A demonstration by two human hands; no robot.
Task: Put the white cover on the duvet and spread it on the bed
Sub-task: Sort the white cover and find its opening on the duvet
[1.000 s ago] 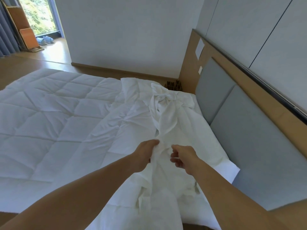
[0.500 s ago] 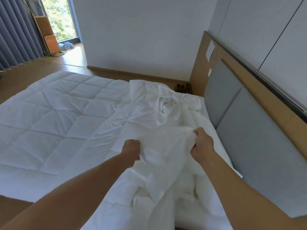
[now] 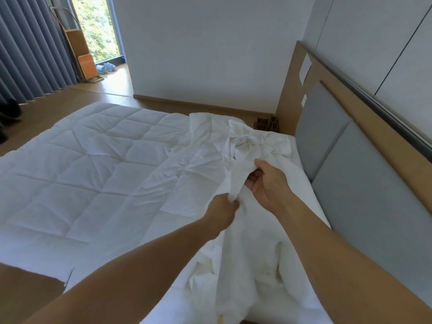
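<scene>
White cotton, crumpled and thin, makes up the cover (image 3: 247,242), which lies in a long bunched strip along the head end of the bed (image 3: 311,202). Its long axis runs from the near edge of the mattress, at the bottom of the view, away toward the far corner beside the headboard (image 3: 364,183), where it ends in a knotted-looking wad. The strip lies roughly parallel to the headboard and just beside it.

The left hand (image 3: 222,212) is closed in a fist on a gathered fold of the cover, lifting it clear of the bed. The right hand (image 3: 266,183) is a little farther along the strip, its fingers curled around the same raised band of cloth with the thumb on top; the grip looks looser than the left's. The two hands are near each other but not touching.

The quilted duvet (image 3: 77,174) lies spread flat across the rest of the bed to the left, stitched in diamond-like panels, with its right edge tucked under or against the cover; which one overlaps cannot be told.

The headboard has grey padded panels set in a pale wood frame. The floor (image 3: 46,111) is wood. A plain white wall (image 3: 198,47) stands beyond the bed, grey pleated curtains (image 3: 30,47) hang at the far left, and a window (image 3: 95,26) shows green foliage.
</scene>
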